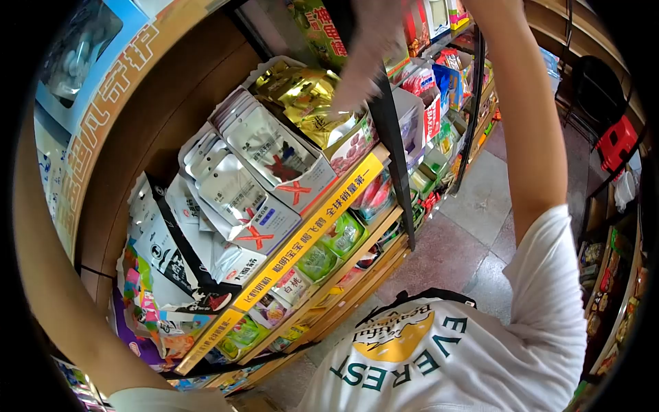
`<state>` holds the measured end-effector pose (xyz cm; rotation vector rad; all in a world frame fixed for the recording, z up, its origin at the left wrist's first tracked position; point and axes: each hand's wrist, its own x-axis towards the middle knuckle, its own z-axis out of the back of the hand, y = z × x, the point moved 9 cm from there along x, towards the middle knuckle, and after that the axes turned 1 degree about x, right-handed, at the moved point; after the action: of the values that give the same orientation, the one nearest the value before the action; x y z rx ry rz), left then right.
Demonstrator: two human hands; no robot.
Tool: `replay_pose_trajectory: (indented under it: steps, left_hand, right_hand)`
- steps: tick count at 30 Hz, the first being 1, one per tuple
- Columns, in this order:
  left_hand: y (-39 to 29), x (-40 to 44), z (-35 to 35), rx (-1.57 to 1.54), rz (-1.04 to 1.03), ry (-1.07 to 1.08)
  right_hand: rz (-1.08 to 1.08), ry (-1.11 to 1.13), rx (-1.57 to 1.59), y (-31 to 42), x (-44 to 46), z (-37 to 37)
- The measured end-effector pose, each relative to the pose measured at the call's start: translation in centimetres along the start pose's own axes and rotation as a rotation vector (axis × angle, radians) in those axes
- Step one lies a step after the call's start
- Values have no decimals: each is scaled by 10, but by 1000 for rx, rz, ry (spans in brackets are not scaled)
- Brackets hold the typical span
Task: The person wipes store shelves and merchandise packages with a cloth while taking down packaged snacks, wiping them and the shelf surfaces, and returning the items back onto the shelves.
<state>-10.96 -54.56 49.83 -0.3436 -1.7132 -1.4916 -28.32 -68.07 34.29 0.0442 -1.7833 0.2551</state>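
My right arm [528, 117] reaches up past the top edge, and its hand is cut off from view. My left arm [75, 302] runs up along the left edge, its hand also outside the picture. At the top middle hangs a blurred, greyish-pink thing with a fringed edge [371, 58], in front of a black shelf post. I cannot make out its kind or what holds it. Gold foil packets [309, 96] stand in a box just left of its lower tip. Silver snack pouches [264, 147] fill the boxes beside them.
A yellow label strip [316, 230] runs along the shelf front, above lower shelves with green packets [343, 237]. A black shelf post [391, 151] separates the bays. Grey floor tiles [480, 199] lead to a red stool [616, 143] and another shelf at right.
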Motion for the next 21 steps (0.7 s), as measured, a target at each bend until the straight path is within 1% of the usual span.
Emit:
replay_pose_trajectory:
  steps: [1,3,5,7,9,10,11,12,13,14,15,16,17,18,19,21]
  left_hand:
    - [-14,-22,15,-83,50,-14]
    - [-51,-76,32,-309,146,45]
    - [-108,-138,24,-580,257,245]
    - [-178,-189,2,-748,307,455]
    - [-234,-217,-25,-727,299,553]
    - [-251,-225,-41,-649,280,577]
    - [-258,-229,-52,-565,269,581]
    - [-266,-233,-63,-482,258,586]
    - [-271,-242,-79,-363,252,549]
    - [-274,-244,-83,-364,261,550]
    - [-272,-247,-90,-399,317,588]
    - [-271,-251,-97,-434,368,620]
    - [-272,-260,-101,-371,391,595]
    - [-271,-257,-98,-392,420,549]
    - [-270,-254,-96,-413,457,504]
    - [-272,-257,-98,-458,474,517]
  right_hand:
    - [-99,71,97,-10,-20,16]
    - [-714,114,-38,-71,-111,61]
    - [-1022,239,35,-56,-166,46]
    - [-1147,380,59,-55,-220,35]
    - [-953,447,102,-44,-229,14]
    - [-805,419,-22,-24,-206,2]
    - [-619,320,-123,-7,-184,-8]
    - [-422,300,-175,11,-164,-23]
    - [-269,334,-216,21,-155,-47]
    - [-212,430,-228,18,-155,-77]
    - [-154,522,-242,11,-161,-100]
    - [-186,709,-289,-8,-200,-122]
    - [-213,891,-340,-26,-235,-142]
    - [-320,990,-396,-38,-239,-148]
    - [-303,994,-401,-43,-230,-155]
    - [-582,1207,-323,-60,-248,-168]
